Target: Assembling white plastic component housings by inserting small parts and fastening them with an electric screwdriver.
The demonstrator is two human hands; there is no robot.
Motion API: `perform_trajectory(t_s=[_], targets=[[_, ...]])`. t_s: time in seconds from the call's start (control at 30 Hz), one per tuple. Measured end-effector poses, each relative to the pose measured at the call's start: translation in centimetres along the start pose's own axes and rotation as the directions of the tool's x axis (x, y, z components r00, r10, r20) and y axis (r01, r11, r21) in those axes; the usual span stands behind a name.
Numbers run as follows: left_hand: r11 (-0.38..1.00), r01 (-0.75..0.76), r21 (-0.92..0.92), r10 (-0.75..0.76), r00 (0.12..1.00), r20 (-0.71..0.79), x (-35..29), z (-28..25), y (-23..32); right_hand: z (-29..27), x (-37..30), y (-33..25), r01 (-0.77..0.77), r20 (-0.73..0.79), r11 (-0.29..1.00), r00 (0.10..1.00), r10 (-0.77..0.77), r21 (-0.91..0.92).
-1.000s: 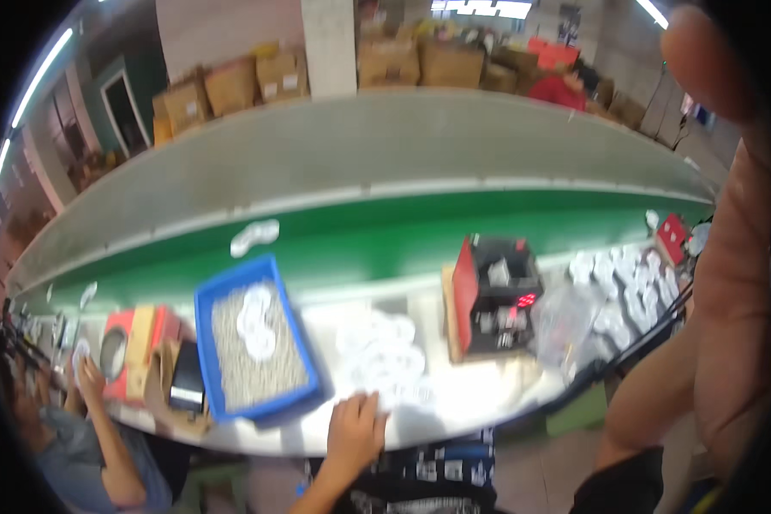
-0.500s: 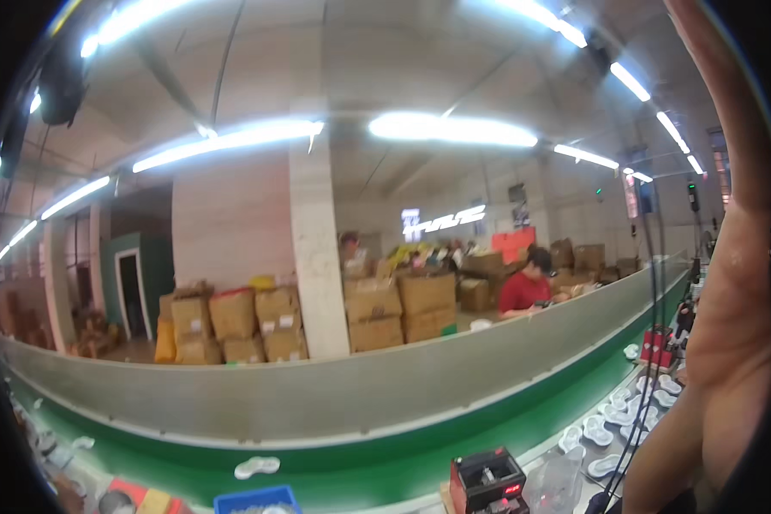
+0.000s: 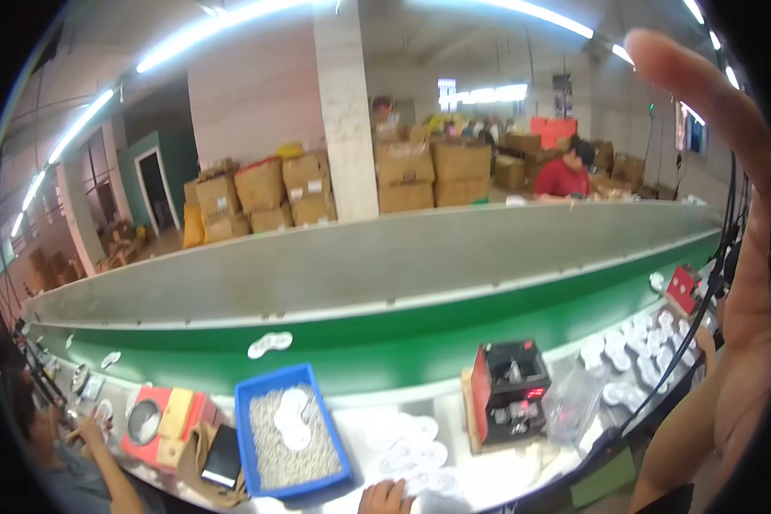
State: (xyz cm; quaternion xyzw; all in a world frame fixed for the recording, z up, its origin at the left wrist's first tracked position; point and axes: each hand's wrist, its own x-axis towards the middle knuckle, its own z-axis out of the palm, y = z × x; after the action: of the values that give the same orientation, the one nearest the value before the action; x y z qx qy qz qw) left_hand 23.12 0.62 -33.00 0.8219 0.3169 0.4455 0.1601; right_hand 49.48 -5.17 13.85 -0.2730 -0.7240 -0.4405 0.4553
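My left hand (image 3: 385, 498) shows only its fingers at the lower edge; they lie lightly bent on the bright worktable and no held thing is visible. Beside them are several white pieces with rounded ends (image 3: 411, 454), partly washed out by glare. My right arm rises along the right side, and my right hand (image 3: 711, 94) is raised close to the camera with one digit stretched out; its other fingers are hidden. A blue bin (image 3: 247, 445) of small pale parts stands left of my left hand, with a white piece (image 3: 293, 420) lying on the parts.
A black-and-red device (image 3: 514, 385) with a lit display stands beside a clear plastic bag (image 3: 574, 403). More white pieces (image 3: 634, 351) lie at right. Behind runs a green conveyor belt (image 3: 385, 343) with a grey barrier (image 3: 360, 265). A co-worker (image 3: 60, 454) sits at far left.
The view has tilted down, bringing more of the worktable, the blue bin and my left fingers into sight. A digit of my raised right hand now shows at the upper right.
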Motion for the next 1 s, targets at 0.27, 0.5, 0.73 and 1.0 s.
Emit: perform_trajectory(t_s=[0.27,0.5,0.73,1.0], targets=[[0.994,-0.044,0.1,0.026,0.984,0.176,2.4,-2.5,2.4,-2.0,-1.2,-5.2,-0.232,0.098,0.971,0.969,0.225,0.066],[0.992,-0.006,0.127,-0.024,0.972,0.232,2.3,-3.0,2.8,-2.9,-1.2,-5.1,-0.279,0.157,0.956,0.952,0.264,0.086],[0.991,-0.109,0.077,0.111,0.993,-0.028,6.3,-9.6,3.5,0.1,-17.6,-10.7,-0.715,0.403,0.613,0.697,0.592,0.337],[0.818,0.258,0.514,-0.41,0.888,0.208,11.6,-15.4,-10.1,5.7,-37.0,-17.9,-0.878,0.547,0.451,0.459,0.7,0.159]])
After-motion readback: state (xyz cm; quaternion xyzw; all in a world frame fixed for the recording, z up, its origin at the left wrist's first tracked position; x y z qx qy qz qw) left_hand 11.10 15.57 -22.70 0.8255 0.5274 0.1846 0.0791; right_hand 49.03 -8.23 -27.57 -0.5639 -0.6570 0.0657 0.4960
